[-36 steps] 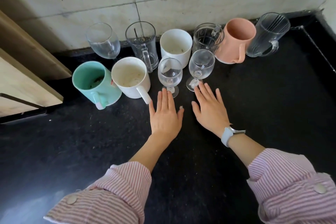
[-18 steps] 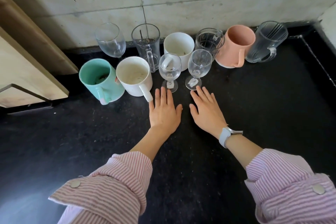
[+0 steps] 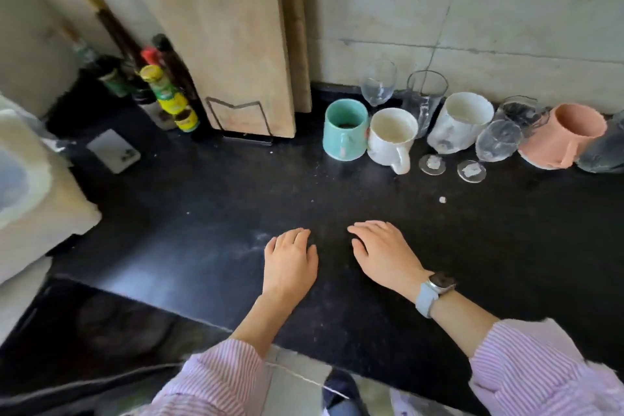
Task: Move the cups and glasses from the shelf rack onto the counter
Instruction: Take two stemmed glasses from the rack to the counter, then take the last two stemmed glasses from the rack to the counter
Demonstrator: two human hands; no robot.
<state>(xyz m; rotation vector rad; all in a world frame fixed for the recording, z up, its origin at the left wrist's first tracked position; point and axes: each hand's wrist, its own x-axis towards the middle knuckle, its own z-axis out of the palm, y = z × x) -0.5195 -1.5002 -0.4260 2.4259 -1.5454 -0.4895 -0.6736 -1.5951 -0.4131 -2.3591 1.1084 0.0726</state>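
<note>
Black counter [image 3: 209,213], tiled wall; mugs and glasses [image 3: 391,135] upper right (frame blurry); left hand [image 3: 290,260], right hand [image 3: 385,253] flat, empty.

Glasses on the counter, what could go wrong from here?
The two stemmed glasses stand at the front of the crowded row, close against the mugs; a reaching hand or sleeve could tip one. The glass mug sits at the frame's right edge, so whether more counter lies beyond it cannot be told.

Left hand [image 3: 289,258] and right hand [image 3: 385,255] flat on black worktop [image 3: 202,213], near edge; cups and glasses [image 3: 391,137] far right by wall.
</note>
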